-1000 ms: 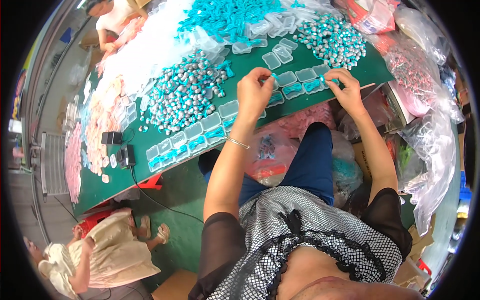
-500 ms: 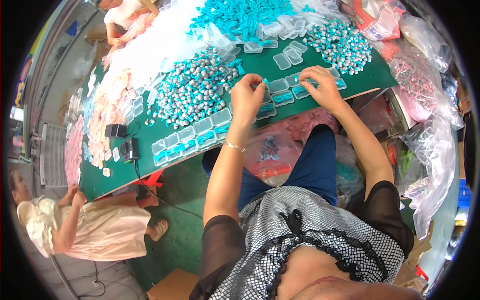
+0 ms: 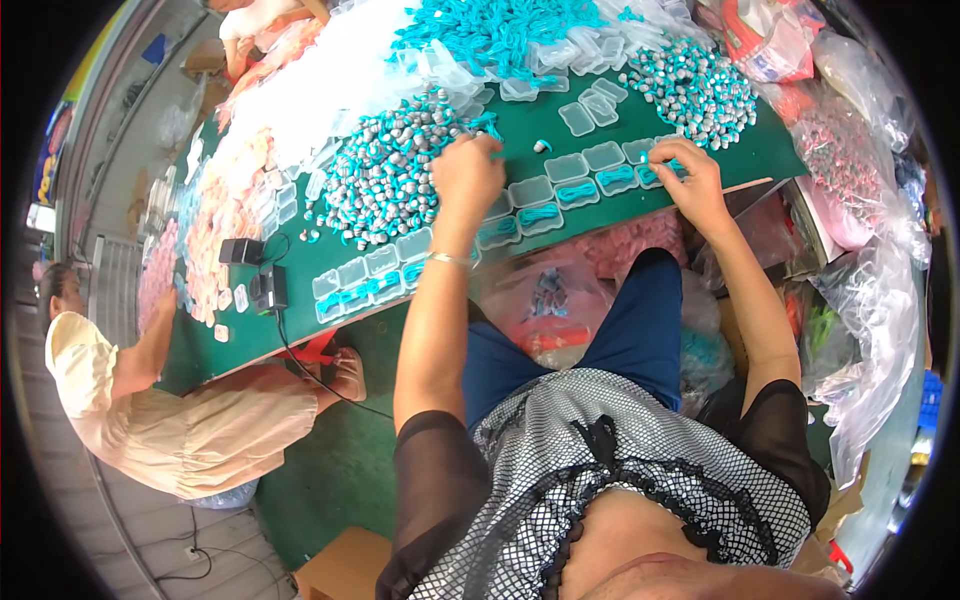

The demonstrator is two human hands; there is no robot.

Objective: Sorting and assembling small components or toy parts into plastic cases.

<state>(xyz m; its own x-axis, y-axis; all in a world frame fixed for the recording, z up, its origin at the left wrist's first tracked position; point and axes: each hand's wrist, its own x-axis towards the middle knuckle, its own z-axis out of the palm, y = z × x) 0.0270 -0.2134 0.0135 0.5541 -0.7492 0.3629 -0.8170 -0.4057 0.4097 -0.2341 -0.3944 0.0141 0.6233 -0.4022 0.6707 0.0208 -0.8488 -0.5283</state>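
My left hand (image 3: pixel 467 182) has its fingers curled in at the right edge of a pile of small silver-and-teal pieces (image 3: pixel 385 165); whatever they hold is hidden. My right hand (image 3: pixel 692 182) pinches a small teal-tipped piece (image 3: pixel 647 159) between thumb and forefinger, over the right end of a row of clear plastic cases. These cases (image 3: pixel 530 190) stand with lids open along the near table edge, and teal cord bundles (image 3: pixel 540 213) lie in their front halves. One lone silver-and-teal piece (image 3: pixel 542 146) rests on the green table between my hands.
Behind lie a heap of teal cords (image 3: pixel 490 35), loose clear cases (image 3: pixel 592 105) and a second silver-and-teal pile (image 3: pixel 692 92). Black adapters (image 3: pixel 266 288) with a cable stand at left, near peach-coloured pieces (image 3: pixel 235 220). Two other people work at left and far left. Plastic bags (image 3: pixel 850 150) crowd the right.
My left hand has gone left from the cases to the pile's edge. My right hand stays over the right-hand cases. The lone piece now shows on the table. The person at left has leaned forward.
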